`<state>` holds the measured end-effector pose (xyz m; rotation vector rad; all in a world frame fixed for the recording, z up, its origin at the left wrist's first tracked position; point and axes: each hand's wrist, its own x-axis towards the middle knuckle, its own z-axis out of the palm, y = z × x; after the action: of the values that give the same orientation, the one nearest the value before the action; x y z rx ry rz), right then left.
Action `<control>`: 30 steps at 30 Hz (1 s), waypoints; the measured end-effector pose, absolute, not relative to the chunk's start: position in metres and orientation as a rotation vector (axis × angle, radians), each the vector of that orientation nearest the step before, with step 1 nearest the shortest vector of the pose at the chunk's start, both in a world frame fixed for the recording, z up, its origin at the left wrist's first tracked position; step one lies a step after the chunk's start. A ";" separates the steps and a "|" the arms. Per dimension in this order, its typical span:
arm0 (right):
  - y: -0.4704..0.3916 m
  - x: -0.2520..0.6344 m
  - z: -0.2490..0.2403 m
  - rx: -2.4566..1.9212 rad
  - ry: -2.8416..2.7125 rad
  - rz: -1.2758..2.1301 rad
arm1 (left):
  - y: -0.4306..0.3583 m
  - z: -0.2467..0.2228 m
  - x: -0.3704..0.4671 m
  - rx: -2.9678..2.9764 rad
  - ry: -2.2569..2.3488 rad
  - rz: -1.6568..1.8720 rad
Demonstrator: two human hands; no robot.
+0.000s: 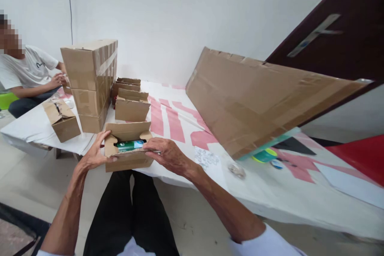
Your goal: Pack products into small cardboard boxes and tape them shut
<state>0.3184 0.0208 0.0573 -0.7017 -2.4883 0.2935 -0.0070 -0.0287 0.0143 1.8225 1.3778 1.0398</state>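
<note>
A small cardboard box (pixel 129 164) sits at the table's near edge, its long top flap (pixel 129 130) raised at the back. Inside lies a green cylindrical item (pixel 127 146) with white lettering and a light blue part; the rest of it is hidden by the walls. My left hand (pixel 96 154) grips the box's left end, thumb on the upper corner and fingers lower down. At the right end, the fingers of my right hand (pixel 165 152) are bent over the front edge of the opening. A thin pale sliver shows by these fingers, too small to name.
Taped boxes (pixel 87 84) stand stacked at the left, near another small box (pixel 61 120). Open boxes (pixel 132 106) line up behind mine. A large cardboard sheet (pixel 264 96) leans at the right, near a tape roll (pixel 237 170). A person (pixel 33 72) sits at far left.
</note>
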 end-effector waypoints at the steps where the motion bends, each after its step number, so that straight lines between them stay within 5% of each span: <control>1: 0.018 0.319 0.056 -0.677 -2.489 0.300 | -0.029 0.014 -0.007 1.837 1.373 1.046; 30: -0.028 0.307 -0.013 -0.577 -2.246 -0.265 | -0.030 0.024 -0.002 1.909 1.430 0.932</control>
<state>0.3074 -0.0277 -0.0132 -0.5774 -2.2464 -0.2653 -0.0022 -0.0302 0.0238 1.9095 1.4301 0.9323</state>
